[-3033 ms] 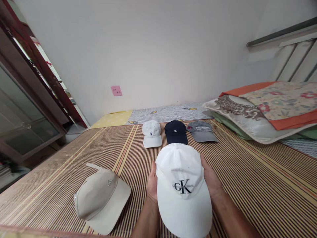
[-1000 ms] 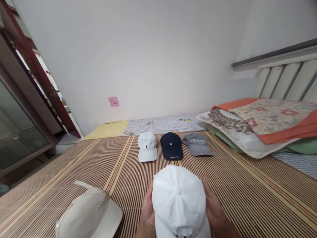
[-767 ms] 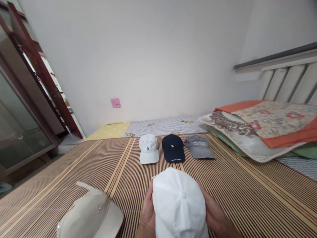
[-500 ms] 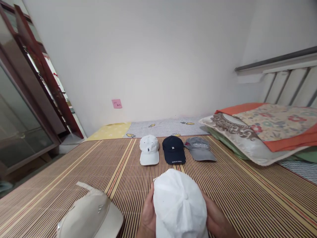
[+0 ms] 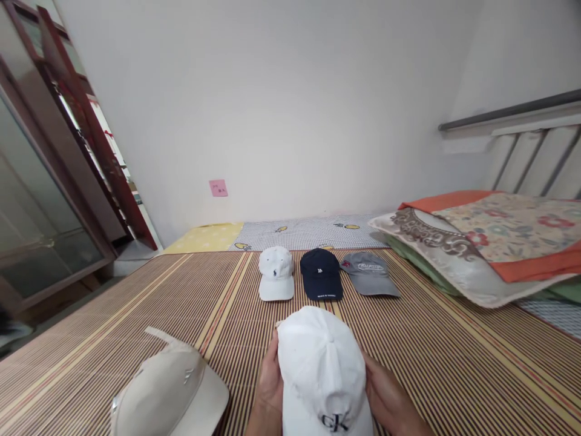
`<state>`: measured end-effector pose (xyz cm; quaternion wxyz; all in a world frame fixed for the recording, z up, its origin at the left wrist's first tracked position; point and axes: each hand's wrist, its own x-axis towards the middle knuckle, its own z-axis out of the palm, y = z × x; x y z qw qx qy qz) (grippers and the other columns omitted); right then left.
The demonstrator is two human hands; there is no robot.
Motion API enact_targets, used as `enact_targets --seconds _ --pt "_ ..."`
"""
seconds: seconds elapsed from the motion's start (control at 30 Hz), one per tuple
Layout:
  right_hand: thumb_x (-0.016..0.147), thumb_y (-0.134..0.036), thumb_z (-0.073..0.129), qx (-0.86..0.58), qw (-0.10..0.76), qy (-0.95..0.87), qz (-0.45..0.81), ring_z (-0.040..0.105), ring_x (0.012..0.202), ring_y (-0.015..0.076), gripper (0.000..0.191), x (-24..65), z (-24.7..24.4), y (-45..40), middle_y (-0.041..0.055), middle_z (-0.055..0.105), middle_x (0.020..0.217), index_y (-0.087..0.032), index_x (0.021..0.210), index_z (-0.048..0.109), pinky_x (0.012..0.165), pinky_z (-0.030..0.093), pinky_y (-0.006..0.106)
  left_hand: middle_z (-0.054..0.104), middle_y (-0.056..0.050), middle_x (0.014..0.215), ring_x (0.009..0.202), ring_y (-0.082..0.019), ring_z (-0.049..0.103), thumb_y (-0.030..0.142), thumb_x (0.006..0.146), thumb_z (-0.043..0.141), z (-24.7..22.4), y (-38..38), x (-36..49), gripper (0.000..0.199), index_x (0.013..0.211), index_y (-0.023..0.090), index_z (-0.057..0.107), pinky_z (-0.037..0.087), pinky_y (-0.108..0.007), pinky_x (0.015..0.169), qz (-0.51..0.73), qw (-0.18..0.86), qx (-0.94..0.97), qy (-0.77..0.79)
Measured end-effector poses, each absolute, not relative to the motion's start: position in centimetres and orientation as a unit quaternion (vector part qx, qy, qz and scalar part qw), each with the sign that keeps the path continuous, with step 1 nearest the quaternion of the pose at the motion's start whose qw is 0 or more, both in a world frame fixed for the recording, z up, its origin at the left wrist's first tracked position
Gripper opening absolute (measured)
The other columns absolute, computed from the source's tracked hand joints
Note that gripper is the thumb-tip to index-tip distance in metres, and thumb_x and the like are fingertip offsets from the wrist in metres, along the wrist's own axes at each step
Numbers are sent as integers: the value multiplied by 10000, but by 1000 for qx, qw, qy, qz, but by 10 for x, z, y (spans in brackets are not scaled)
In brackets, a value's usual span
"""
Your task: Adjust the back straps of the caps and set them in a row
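Between my hands is a white baseball cap (image 5: 320, 363), its crown toward the far wall and a black "CK" mark showing above the brim. My left hand (image 5: 270, 381) grips its left side, and my right hand (image 5: 385, 387) grips its right side; the fingertips are partly hidden by the cap. A beige cap (image 5: 170, 387) lies at the lower left, its strap sticking out. Beyond my hands stand a white cap (image 5: 276, 274) with a small dark logo, a navy cap (image 5: 321, 274) and a grey cap (image 5: 370, 274) in a row.
The caps rest on a striped bamboo mat (image 5: 181, 297). Pillows (image 5: 499, 242) are piled at the right, below a white radiator (image 5: 535, 157). A pink note (image 5: 218, 188) sticks to the wall. A cabinet (image 5: 40, 200) stands at the left.
The held white cap has tilted so its front with the black letters now shows, and it has shifted slightly left in view. Both hands still hold it; the other caps stay in place.
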<state>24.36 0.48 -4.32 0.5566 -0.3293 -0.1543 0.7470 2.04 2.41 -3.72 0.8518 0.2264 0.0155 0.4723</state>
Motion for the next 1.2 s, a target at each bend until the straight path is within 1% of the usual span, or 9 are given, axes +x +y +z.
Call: enact_targets --seconds 0.2,0.3,0.4,0.57,0.73,0.87,1.03,1.1,1.2 --pt "578 -291 950 -331 559 -157 744 730 1189 369 412 243 -41 4 87 857 1022 -179 961 846 1096 537 480 743 -146 1340 1469 -354 497 606 1015 445 -31 18 26 590 1293 181 746 232 -526 1296 471 859 180 87" --pt "596 -290 933 -333 555 -156 746 730 1188 371 432 248 -41 7 95 853 1049 -184 1005 843 1085 546 480 738 -164 1343 1459 -376 504 631 984 496 -30 16 29 618 1333 171 719 290 -553 1269 464 859 163 140" --pt "622 -314 905 -335 546 -149 754 727 1191 383 423 256 -43 12 111 845 1084 -182 1020 842 1067 556 494 717 -148 1385 1467 -371 497 625 983 504 -27 14 35 605 1357 194 704 300 -548 1265 475 851 168 146" --pt "589 -253 900 -354 573 -123 729 730 1177 387 355 274 -47 21 98 844 1097 -202 935 843 1048 571 490 720 -138 1384 1438 -374 530 467 1000 564 -20 7 44 479 1377 199 685 298 -553 1262 473 849 180 154" --pt "681 -287 840 -359 573 -122 727 724 1196 375 250 284 -54 28 100 851 1058 -198 914 828 1041 577 491 796 -153 1220 1351 -371 614 288 942 682 -23 1 47 271 1141 136 784 362 -523 1236 503 822 160 216" --pt "712 -291 830 -364 570 -122 727 717 1209 380 204 285 -57 29 97 852 1053 -212 899 823 1050 575 503 823 -138 1135 1280 -360 670 259 918 720 -30 2 50 182 1033 142 797 400 -517 1217 520 808 155 231" --pt "719 -307 866 -339 590 -123 722 669 1290 363 221 280 -47 26 79 842 1119 -231 919 811 1092 544 511 829 -133 1116 1223 -331 711 283 928 720 -36 9 42 339 1229 128 744 446 -489 1192 525 803 120 257" --pt "719 -343 888 -317 582 -162 731 647 1319 363 271 274 -43 23 96 833 1150 -219 947 811 1118 522 514 835 -128 1091 1193 -319 729 260 931 715 -36 13 34 393 1300 125 710 455 -470 1187 540 792 114 263" --pt "680 -356 938 -299 565 -199 743 659 1301 368 322 262 -41 16 129 837 1113 -179 920 815 1135 509 500 825 -138 1123 1199 -327 726 285 955 684 -37 20 20 453 1381 132 667 438 -489 1201 544 794 126 242"
